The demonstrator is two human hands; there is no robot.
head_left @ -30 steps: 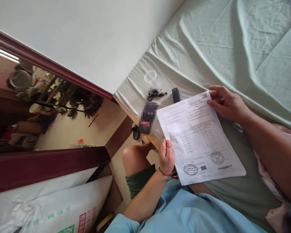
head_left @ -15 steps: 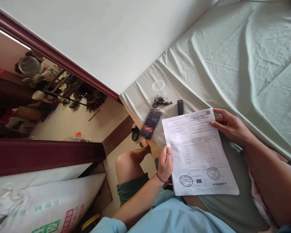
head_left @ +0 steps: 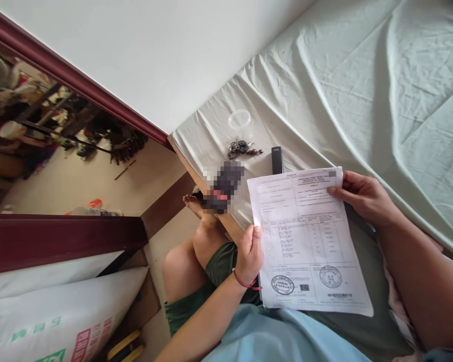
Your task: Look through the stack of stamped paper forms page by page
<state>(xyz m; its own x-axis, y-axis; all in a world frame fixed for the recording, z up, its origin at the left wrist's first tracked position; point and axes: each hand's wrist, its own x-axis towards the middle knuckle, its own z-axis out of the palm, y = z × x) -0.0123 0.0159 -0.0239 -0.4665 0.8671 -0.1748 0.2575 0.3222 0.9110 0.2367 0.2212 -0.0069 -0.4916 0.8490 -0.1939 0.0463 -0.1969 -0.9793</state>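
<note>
A printed paper form [head_left: 305, 241] with a table and two round ink stamps is held up over my lap. My left hand [head_left: 250, 251], with a red cord on the wrist, pinches its left edge, thumb on top. At the upper right corner, my right hand [head_left: 370, 197] grips the sheet between thumb and fingers; the fingers behind the paper are partly hidden. Just beyond the top edge lies a black oblong object [head_left: 277, 160] on the bed. Near it are a bunch of keys [head_left: 241, 148] and a clear round plastic container [head_left: 239, 119].
Pale green sheeting covers the bed [head_left: 335, 95]. A pixelated dark object [head_left: 226, 186] lies at its edge. To the left are a doorway with a dark red frame [head_left: 79, 95], a cluttered rack [head_left: 68, 130] and a white printed sack [head_left: 71, 311]. My bare knees [head_left: 184, 264] are below.
The view has shifted slightly, and the bed items appear further left. My legs have moved, with a second knee and a foot now showing. Both hands keep their hold on the paper form.
</note>
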